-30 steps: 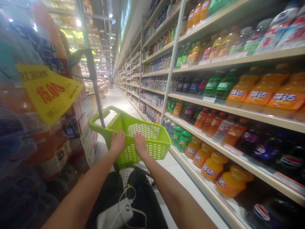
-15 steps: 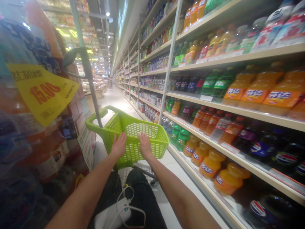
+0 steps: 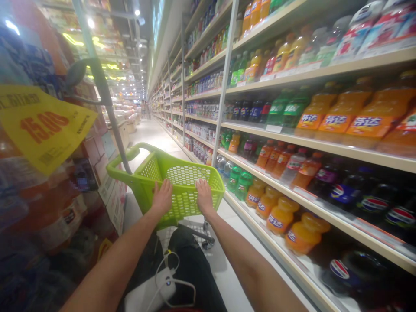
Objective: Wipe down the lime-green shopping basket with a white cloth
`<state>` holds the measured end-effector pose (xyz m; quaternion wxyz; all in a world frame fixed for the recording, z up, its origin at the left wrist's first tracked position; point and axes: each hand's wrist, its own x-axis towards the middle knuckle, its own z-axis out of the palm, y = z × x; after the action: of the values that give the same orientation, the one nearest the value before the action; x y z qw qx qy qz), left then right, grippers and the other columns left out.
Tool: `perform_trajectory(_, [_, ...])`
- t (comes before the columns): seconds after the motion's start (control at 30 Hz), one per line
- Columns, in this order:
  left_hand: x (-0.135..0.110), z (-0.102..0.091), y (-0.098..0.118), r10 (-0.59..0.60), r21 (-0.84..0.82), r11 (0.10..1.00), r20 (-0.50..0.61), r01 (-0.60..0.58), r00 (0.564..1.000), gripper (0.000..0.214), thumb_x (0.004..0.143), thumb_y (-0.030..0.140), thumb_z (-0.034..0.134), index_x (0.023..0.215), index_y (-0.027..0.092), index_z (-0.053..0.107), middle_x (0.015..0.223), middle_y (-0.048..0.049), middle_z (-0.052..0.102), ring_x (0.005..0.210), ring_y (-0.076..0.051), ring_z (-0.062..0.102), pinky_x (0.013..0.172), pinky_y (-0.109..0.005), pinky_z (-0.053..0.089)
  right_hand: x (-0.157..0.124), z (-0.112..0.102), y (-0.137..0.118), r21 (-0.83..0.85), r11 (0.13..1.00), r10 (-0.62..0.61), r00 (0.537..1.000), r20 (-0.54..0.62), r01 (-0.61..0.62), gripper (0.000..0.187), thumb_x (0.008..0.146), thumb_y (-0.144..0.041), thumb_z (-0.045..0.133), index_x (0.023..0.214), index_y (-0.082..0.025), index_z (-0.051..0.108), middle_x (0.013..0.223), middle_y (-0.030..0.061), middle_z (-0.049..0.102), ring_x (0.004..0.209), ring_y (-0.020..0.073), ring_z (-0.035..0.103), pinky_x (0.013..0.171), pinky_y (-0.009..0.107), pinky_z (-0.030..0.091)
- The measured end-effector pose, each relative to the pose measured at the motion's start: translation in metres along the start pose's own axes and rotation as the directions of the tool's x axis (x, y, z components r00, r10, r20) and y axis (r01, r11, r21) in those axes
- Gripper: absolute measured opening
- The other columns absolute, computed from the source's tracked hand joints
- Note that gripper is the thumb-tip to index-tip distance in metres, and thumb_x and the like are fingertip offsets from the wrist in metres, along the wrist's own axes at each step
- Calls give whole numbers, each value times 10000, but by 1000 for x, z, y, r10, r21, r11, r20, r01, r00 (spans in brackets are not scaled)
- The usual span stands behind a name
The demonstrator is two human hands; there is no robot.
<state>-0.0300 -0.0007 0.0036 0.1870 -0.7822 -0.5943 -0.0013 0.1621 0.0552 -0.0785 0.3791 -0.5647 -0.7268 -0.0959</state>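
Observation:
A lime-green plastic shopping basket (image 3: 182,182) on wheels stands in a supermarket aisle in front of me. My left hand (image 3: 161,197) and my right hand (image 3: 204,196) both grip its near rim, fingers curled over the edge. The basket looks empty inside. Its grey pull handle (image 3: 107,112) rises up and to the left, ending in a dark grip.
Long shelves (image 3: 292,138) of soft-drink bottles line the right side, orange and green ones low down. On the left stands a stack of drinks with a yellow price sign (image 3: 42,125). A white power bank (image 3: 152,290) with a cable lies on my lap. The pale floor runs ahead.
The basket and both hands have drifted slightly leftward and forward along the aisle; the view has shifted so the shelves and yellow sign sit further left. My grip is unchanged.

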Motion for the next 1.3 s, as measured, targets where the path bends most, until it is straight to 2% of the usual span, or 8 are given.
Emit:
perform_trajectory(0.2, [0, 2, 8, 71, -11, 997, 43, -71, 997, 662, 726, 100, 363, 1382, 111, 270, 1485, -110, 199, 1372, -232, 145, 1079, -566, 38, -1, 9, -12, 54, 993, -106, 994, -27, 108, 574, 755, 40, 313, 1283, -127, 465, 1404, 123, 375, 1361, 209, 186, 1062, 457, 273])
perform_trajectory(0.43, [3, 7, 3, 47, -30, 998, 34, -46, 998, 692, 706, 84, 373, 1388, 136, 265, 1483, -102, 212, 1368, -230, 163, 1081, -561, 26, -16, -14, 71, 19, 987, 159, 985, -62, -158, 480, 822, -36, 290, 1240, -132, 504, 1369, 129, 426, 1332, 226, 264, 1055, 492, 273])
perform_trajectory(0.5, [4, 8, 6, 32, -33, 999, 33, -31, 999, 686, 706, 91, 375, 1384, 123, 272, 1481, -111, 213, 1368, -234, 161, 1080, -563, 28, -17, -17, 80, 19, 977, 215, 973, -86, -214, 471, 820, -34, 283, 1229, -98, 507, 1360, 151, 430, 1326, 227, 276, 1057, 487, 277])
perform_trajectory(0.67, [6, 5, 13, 33, -38, 999, 54, -31, 998, 690, 696, 120, 390, 1376, 85, 278, 1482, -128, 200, 1369, -253, 152, 1074, -576, 47, -6, 0, 32, 83, 995, 69, 992, -107, -60, 532, 755, 35, 295, 1231, -75, 506, 1366, 149, 423, 1337, 198, 253, 1085, 443, 266])
perform_trajectory(0.8, [2, 1, -6, -18, -19, 1000, -1, 18, 1000, 665, 715, 123, 362, 1372, 57, 281, 1471, -140, 229, 1363, -264, 169, 1078, -569, 52, 1, 13, -11, 167, 977, -115, 988, -98, 130, 626, 700, 70, 306, 1275, -113, 470, 1389, 115, 400, 1349, 181, 223, 1090, 427, 272])
perform_trajectory(0.93, [-8, 0, -36, -177, 35, 983, -82, 180, 981, 629, 736, 117, 343, 1358, 29, 304, 1451, -180, 262, 1360, -278, 176, 1078, -564, 37, -1, 11, 0, 183, 982, -18, 992, -122, 41, 610, 713, 64, 294, 1264, -115, 482, 1380, 124, 409, 1345, 198, 234, 1077, 461, 279])
perform_trajectory(1.07, [-14, -2, -41, -167, 32, 985, -73, 170, 983, 673, 705, 135, 393, 1362, 30, 294, 1465, -168, 232, 1368, -274, 140, 1082, -557, 29, 3, 11, 5, 219, 975, 67, 986, -156, -32, 537, 764, 28, 285, 1237, -102, 505, 1344, 135, 452, 1321, 197, 284, 1082, 473, 265])
perform_trajectory(1.3, [-19, -7, -34, -92, -18, 996, -45, 92, 995, 723, 681, 182, 441, 1372, 51, 274, 1474, -145, 223, 1371, -260, 135, 1092, -544, 21, 25, 36, -88, 350, 913, -176, 977, -123, 209, 565, 753, 26, 288, 1271, -103, 471, 1356, 137, 436, 1320, 174, 289, 1087, 429, 283])
